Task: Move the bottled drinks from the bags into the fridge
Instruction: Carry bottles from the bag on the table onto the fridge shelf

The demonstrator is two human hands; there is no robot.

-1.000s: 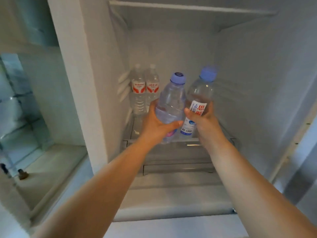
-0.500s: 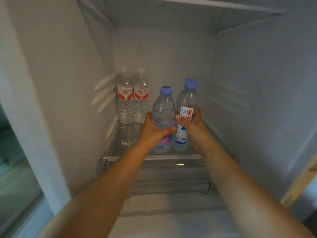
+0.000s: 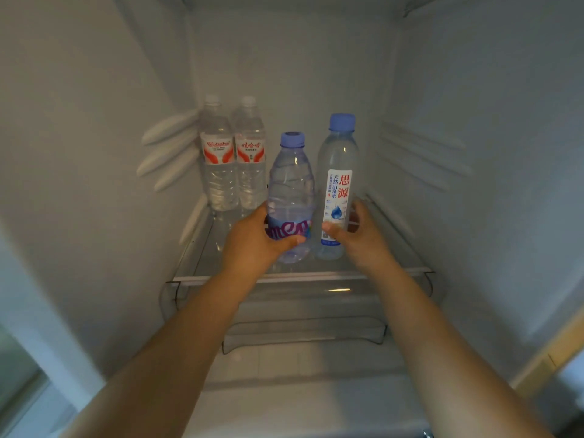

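Observation:
Inside the fridge, a short bottle (image 3: 290, 184) with a blue cap and purple label stands on the glass shelf (image 3: 395, 273). My left hand (image 3: 252, 241) grips its lower part from the left. Right beside it stands a taller blue-capped bottle (image 3: 338, 153) with a white label. My right hand (image 3: 360, 235) holds it low down, thumb on the label and fingers round its right side. Two red-labelled bottles (image 3: 234, 156) stand together at the shelf's back left corner.
The fridge's white side walls carry shelf rails at left (image 3: 167, 150) and right (image 3: 423, 153). A clear drawer (image 3: 303, 330) sits under the glass shelf. Free shelf space lies behind and to the right of the tall bottle.
Both hands have carried the two bottles deeper into the fridge and down onto the glass shelf. My view has moved closer into the compartment.

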